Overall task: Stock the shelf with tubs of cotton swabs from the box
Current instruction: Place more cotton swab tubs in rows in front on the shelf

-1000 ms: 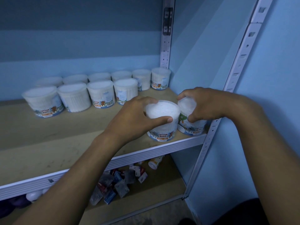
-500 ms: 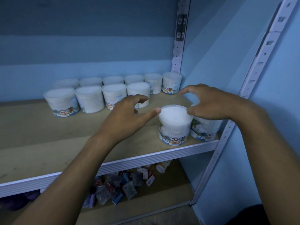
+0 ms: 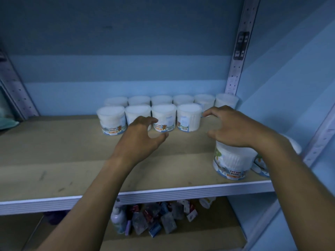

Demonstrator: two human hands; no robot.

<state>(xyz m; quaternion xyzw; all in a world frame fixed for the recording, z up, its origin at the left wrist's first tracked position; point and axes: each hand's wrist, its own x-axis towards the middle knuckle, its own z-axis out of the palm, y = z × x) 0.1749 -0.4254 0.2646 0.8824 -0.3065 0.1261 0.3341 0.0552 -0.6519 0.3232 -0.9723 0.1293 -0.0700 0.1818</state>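
Observation:
Two rows of white cotton swab tubs stand at the back of the wooden shelf. Near the front right edge stands one more tub, with another tub just right of it, mostly hidden by my right forearm. My left hand hovers over the shelf in front of the rows, fingers curled apart and holding nothing. My right hand floats above the front tub, fingers spread, apart from it. The box is not in view.
A perforated metal upright stands at the back right and another upright at the front right. The blue wall closes the right side. On the lower shelf lie several small packets and a bottle.
Both hands have let go of the two front tubs and lifted away toward the back rows. The view has shifted left, so the front tubs now sit at the right.

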